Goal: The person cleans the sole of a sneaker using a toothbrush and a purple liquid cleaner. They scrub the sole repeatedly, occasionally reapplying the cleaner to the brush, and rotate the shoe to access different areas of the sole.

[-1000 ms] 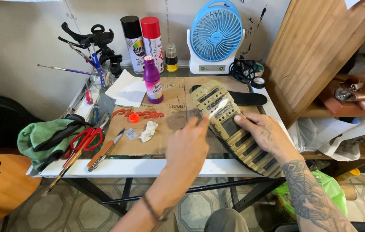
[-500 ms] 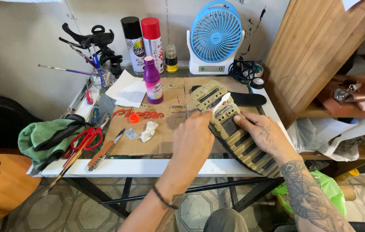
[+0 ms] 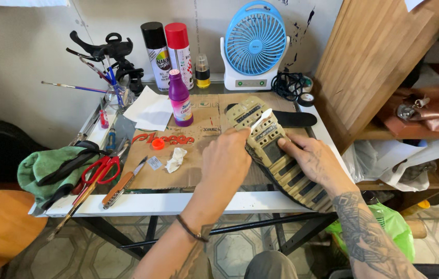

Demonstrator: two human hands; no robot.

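- Tan-and-black shoe sole (image 3: 281, 155) lies tread-up on the cardboard sheet (image 3: 198, 155), heel end past the front edge of the white table (image 3: 142, 202).
- Long axis of the sole runs from upper left, near the blue fan (image 3: 254, 46), down to lower right.
- Left hand (image 3: 227, 160) sits at the toe end, fingers pinched on a small white wipe (image 3: 261, 120) pressed to the tread.
- Right hand (image 3: 309, 157) rests flat across mid-sole, fingers spread and lying along the ribs, pinning it down; not gripping anything else.
- Left hand is nearer the toe; right hand is nearer the heel, just beside the left.
- Black insole (image 3: 297, 119) lies behind the sole, partly covered by it.
- Purple bottle (image 3: 180, 98) stands well left of the sole; red scissors (image 3: 98, 173) farther left.
- Hard to make out: how much wipe is folded under the left fingers; underside of the sole hidden; heel end cut by the right forearm.
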